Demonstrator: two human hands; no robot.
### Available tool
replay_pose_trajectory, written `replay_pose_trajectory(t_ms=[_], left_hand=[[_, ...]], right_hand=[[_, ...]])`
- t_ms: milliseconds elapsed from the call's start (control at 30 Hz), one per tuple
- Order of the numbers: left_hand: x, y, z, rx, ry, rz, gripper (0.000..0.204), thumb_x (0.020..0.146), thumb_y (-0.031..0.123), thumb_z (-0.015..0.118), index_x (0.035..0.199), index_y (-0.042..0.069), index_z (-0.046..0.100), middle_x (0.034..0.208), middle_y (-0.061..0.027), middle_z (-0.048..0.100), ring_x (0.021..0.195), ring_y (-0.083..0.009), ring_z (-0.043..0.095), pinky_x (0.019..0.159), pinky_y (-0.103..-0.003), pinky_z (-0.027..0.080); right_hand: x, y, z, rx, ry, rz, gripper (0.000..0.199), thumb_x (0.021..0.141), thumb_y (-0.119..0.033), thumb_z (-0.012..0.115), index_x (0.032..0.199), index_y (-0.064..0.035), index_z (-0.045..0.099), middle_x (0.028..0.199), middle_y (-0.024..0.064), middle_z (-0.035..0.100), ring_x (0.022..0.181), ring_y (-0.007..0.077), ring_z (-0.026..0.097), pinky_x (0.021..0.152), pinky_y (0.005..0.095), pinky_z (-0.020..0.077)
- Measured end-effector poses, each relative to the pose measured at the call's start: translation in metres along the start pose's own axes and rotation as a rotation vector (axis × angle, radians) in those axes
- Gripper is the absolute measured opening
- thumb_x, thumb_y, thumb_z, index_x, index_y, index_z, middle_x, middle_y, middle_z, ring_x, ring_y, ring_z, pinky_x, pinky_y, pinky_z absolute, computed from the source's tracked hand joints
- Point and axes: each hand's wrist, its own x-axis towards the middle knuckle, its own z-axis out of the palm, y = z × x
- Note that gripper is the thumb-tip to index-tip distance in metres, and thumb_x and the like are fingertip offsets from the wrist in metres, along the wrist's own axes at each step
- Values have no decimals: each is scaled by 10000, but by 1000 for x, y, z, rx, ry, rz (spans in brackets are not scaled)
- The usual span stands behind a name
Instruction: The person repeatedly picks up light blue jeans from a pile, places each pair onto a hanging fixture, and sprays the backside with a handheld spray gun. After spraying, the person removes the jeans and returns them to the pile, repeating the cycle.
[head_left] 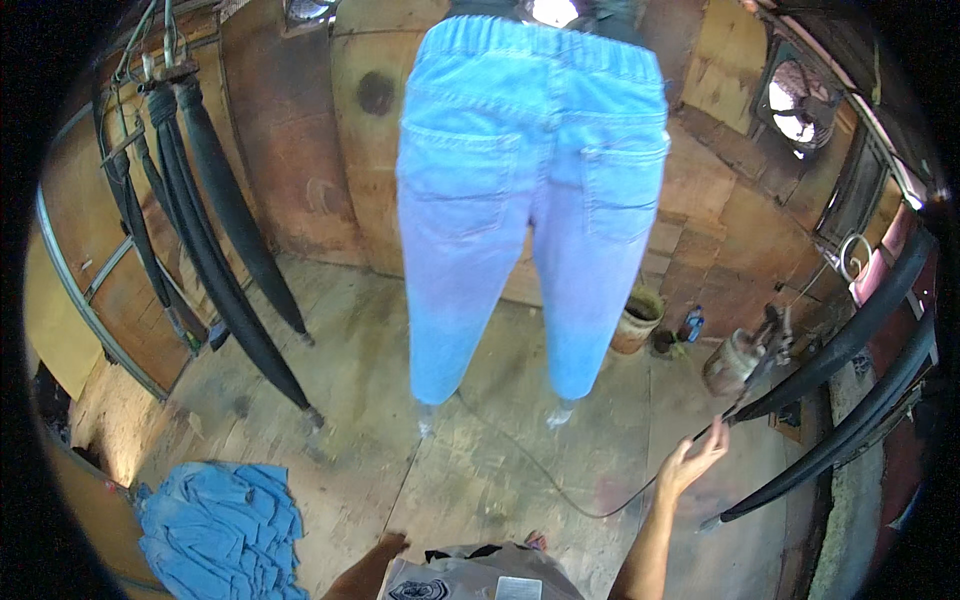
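A pair of blue jeans (470, 180), fading to violet around the thighs, is stretched upright on a leg-shaped form in front of me, back pockets facing me. My right hand (695, 458) is raised at the lower right, fingers stretched out beside a thin dark hose (560, 492); whether it touches the hose is unclear. Above that hand hangs a blurred dark tool (776, 338), which looks like a spray gun. Low at my waist is my left hand (392, 545), small and shadowed, its fingers not distinguishable.
Crumpled blue cloth (225, 530) lies in a heap at the lower left. Long black leg forms (225, 250) hang at left, and more black forms (850, 330) jut in from the right. Buckets (640, 318) and a blue bottle (692, 322) stand by the back wall.
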Motion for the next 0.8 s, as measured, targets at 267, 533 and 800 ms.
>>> replay_pose_trajectory(t_ms=[267,533,800], left_hand=[[-61,-165,-65,-157,23,-503,319,941,350,614,966,44,700,812,-63,686,697,-165,638,644,-367,526],[37,-104,-46,-32,-53,-112,322,928,334,595,866,37,703,740,-58,672,661,-162,628,612,-354,505],[119,173,-85,-684,530,720,197,989,121,551,1083,-30,637,932,-124,714,755,-178,657,653,-308,523]], right_hand=[[-230,29,9,198,-722,750,370,899,-1,543,1266,33,583,1018,117,633,794,213,681,683,311,547],[-196,-1,90,420,-976,844,329,939,-21,507,1249,23,608,1085,124,661,857,225,694,733,341,575],[-95,17,213,512,-841,888,328,926,-19,495,1237,14,595,995,103,664,819,209,683,686,308,548]])
